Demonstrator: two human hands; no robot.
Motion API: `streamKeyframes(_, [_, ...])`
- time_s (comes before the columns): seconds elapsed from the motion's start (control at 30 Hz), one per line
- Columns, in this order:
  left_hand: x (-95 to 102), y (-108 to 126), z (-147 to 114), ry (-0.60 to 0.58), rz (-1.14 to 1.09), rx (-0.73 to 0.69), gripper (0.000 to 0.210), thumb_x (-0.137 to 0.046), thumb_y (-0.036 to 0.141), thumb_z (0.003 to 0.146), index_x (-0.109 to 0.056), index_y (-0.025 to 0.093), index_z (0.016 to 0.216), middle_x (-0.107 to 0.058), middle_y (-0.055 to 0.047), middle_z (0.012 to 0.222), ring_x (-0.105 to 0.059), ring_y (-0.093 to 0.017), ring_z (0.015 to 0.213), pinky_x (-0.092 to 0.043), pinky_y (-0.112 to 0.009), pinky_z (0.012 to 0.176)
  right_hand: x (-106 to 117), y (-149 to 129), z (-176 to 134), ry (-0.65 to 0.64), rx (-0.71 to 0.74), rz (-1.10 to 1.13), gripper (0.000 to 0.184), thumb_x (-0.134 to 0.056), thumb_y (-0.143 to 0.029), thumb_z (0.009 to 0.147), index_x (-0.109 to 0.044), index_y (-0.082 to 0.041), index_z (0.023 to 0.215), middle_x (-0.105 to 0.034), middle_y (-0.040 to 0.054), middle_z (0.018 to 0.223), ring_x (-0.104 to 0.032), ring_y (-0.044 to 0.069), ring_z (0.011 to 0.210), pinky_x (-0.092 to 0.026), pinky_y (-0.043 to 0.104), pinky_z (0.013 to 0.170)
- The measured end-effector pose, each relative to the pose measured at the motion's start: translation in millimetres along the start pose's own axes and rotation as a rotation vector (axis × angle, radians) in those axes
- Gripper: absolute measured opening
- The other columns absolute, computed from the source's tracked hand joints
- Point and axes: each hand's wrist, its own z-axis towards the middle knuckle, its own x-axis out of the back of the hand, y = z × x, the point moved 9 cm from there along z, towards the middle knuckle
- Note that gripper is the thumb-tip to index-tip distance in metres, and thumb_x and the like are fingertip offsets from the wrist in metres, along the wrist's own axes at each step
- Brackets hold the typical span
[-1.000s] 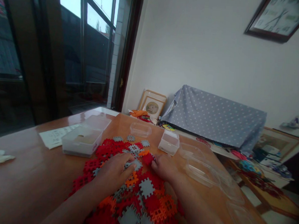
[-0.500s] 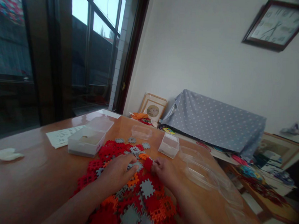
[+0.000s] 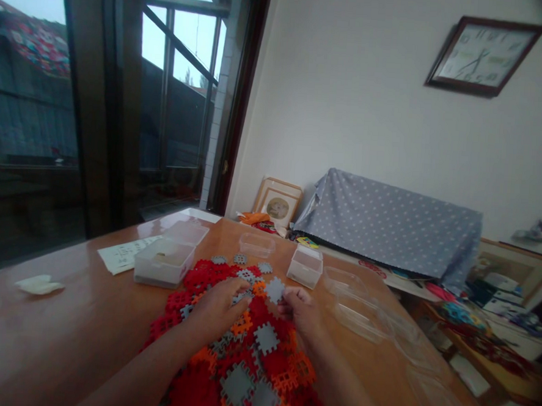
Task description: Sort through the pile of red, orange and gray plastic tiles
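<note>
A spread of red, orange and grey interlocking plastic tiles (image 3: 195, 388) covers the middle of the table in front of me, partly overlapping. My right hand (image 3: 300, 312) pinches a grey notched tile (image 3: 275, 289) by its edge, at the right side of the spread. My left hand (image 3: 219, 307) rests over the tiles, thumb and fingers apart around a grey tile (image 3: 242, 297) beneath. Some of its fingertips are hidden. Beyond both hands, a few loose grey tiles (image 3: 239, 258) lie on the tabletop.
An open clear box (image 3: 161, 273) stands left beside a sheet of handwritten paper (image 3: 121, 256). A smaller clear box (image 3: 304, 267) and several clear plastic containers (image 3: 360, 322) line the right side. A crumpled white tissue (image 3: 39, 284) lies far left on the wooden table (image 3: 84, 332).
A grey tile now shows in my right hand, tilted up; before, a red tile was visible beside those fingers. My left hand stays nearly in place. The whole view has shifted slightly.
</note>
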Motion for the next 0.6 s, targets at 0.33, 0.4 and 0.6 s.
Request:
streamKeyframes(0.33, [-36.8,39.7,31.5,-0.174,0.025,-0.001,0.035,-0.061,0.035,0.084,-0.066,0.020,0.116,-0.070,-0.008,0.118,-0.063,-0.024,0.110,-0.047,-0.032,0.093,81.6,16.4,-5.3,0.317,-0.061,0.310,0.026,-0.066,-0.042,0.074,-0.059,-0.020,0.085,-0.071,0.0011,0.072,-0.066,0.015,0.062,-0.052,0.024,0.056])
streamKeyframes(0.4, [-52.9,37.3,45.0,-0.202,0.023,0.062,0.034,-0.064,0.034,0.082,-0.067,0.018,0.112,-0.071,-0.008,0.112,-0.065,-0.024,0.104,-0.049,-0.031,0.087,101.5,27.5,-4.8,0.401,-0.082,0.299,0.022,-0.066,-0.040,0.074,-0.060,-0.020,0.080,-0.068,-0.0011,0.067,-0.060,0.012,0.055,-0.045,0.021,0.050])
streamKeyframes(0.6, [-114.3,31.5,68.3,-0.331,-0.042,0.214,0.025,-0.066,0.033,0.089,-0.068,0.014,0.105,-0.071,-0.006,0.101,-0.066,-0.022,0.092,-0.054,-0.032,0.078,119.0,57.0,-1.9,0.510,-0.160,0.198,0.025,-0.067,-0.039,0.076,-0.057,-0.020,0.063,-0.059,-0.0030,0.050,-0.045,0.010,0.040,-0.030,0.023,0.040])
